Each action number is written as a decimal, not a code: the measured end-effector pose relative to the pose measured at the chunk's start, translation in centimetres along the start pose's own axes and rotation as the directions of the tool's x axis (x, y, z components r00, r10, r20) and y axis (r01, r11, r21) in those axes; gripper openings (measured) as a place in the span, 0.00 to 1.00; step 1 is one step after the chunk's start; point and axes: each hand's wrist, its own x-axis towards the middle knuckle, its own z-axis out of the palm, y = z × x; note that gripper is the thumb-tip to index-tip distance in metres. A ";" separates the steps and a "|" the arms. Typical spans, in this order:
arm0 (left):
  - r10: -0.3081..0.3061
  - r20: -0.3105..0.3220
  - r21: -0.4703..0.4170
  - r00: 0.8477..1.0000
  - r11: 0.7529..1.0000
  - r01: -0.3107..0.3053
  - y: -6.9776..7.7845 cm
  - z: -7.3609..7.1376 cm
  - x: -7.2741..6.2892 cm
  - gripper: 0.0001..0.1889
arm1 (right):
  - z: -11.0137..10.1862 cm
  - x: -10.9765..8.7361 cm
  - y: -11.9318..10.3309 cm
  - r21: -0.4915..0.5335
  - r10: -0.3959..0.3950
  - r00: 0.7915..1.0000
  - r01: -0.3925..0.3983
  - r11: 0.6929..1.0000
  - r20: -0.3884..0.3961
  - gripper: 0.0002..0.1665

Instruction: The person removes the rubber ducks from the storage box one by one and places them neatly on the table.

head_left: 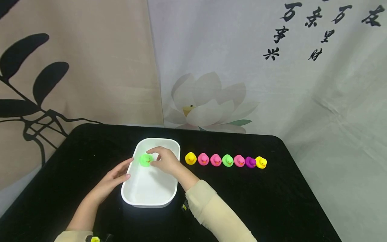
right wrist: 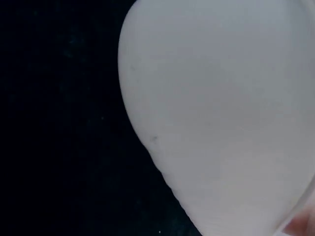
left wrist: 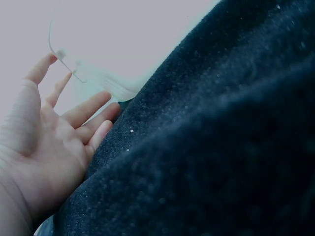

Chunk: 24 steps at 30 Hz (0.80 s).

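A white tray (head_left: 150,198) lies on the black cloth, left of centre. Inside it, near its left wall, is a green rubber duck (head_left: 145,160). My right hand (head_left: 166,162) reaches over the tray's right rim and pinches this duck between curled fingers and thumb. In the right wrist view a broad white surface fills most of the picture, with a bit of skin at the lower right corner. My left hand (head_left: 112,178) is at the tray's left side, fingertips and thumb at the rim. Its fingers are spread and nearly straight in the left wrist view.
Right of the tray, rubber ducks stand in a row: a yellow duck (head_left: 190,158), pink ones, a green duck (head_left: 227,160), a purple duck (head_left: 250,162) and a yellow duck (head_left: 261,162) at the end. A printed curtain (head_left: 211,50) hangs behind the table (head_left: 272,208).
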 end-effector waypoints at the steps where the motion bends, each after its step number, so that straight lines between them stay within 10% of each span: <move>1: 0.002 0.001 0.000 1.000 1.000 -0.002 0.0 0.0 0.0 0.30 | 0.1 0.1 0.0 -0.001 0.005 1.000 -0.005 1.000 0.003 0.24; 24: 0.021 0.008 0.000 1.000 1.000 -0.021 0.1 0.0 0.0 0.30 | 1.9 2.0 0.8 -0.053 0.017 0.998 -0.014 0.998 0.058 0.28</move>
